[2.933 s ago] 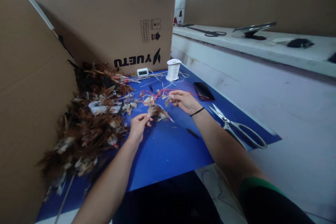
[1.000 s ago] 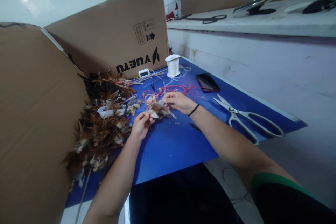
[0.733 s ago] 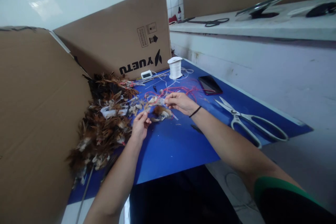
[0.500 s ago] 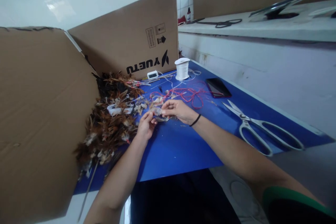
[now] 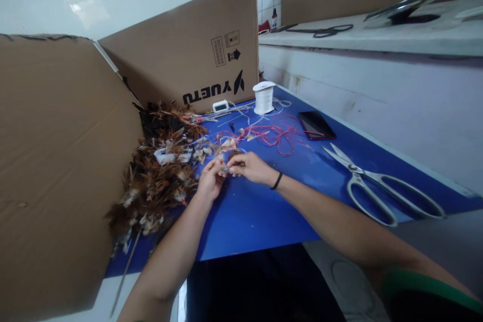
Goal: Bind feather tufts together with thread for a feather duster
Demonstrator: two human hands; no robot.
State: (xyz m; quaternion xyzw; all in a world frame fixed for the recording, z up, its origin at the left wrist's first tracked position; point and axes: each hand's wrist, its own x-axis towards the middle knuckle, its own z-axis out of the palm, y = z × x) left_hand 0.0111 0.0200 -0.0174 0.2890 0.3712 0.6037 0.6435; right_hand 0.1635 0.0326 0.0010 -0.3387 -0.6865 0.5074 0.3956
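My left hand (image 5: 212,177) is closed in a pinch around a small tuft of pale feathers (image 5: 221,157), above the blue tabletop. Fingertips of my right hand (image 5: 252,167), also pinched, meet the lower end of that tuft from the other side. The exact grip is small and partly covered by fingers. Just beyond the hands lie loose pale feathers (image 5: 228,143) and a tangle of pink cord (image 5: 277,136). Left of my left hand spreads a large heap of brown feathers (image 5: 166,171), some bunches bound with pink.
A cardboard box wall (image 5: 188,55) stands behind, another cardboard panel (image 5: 56,171) at left. On the blue table (image 5: 260,221) are a white spool of string (image 5: 263,98), a small white display device (image 5: 220,106), a dark phone (image 5: 317,125) and large scissors (image 5: 373,181). A stone ledge (image 5: 339,40) runs behind.
My right hand has moved down slightly, its fingers now lower on the feather tuft and closer to my left fingertips. My left hand stays nearly in place.
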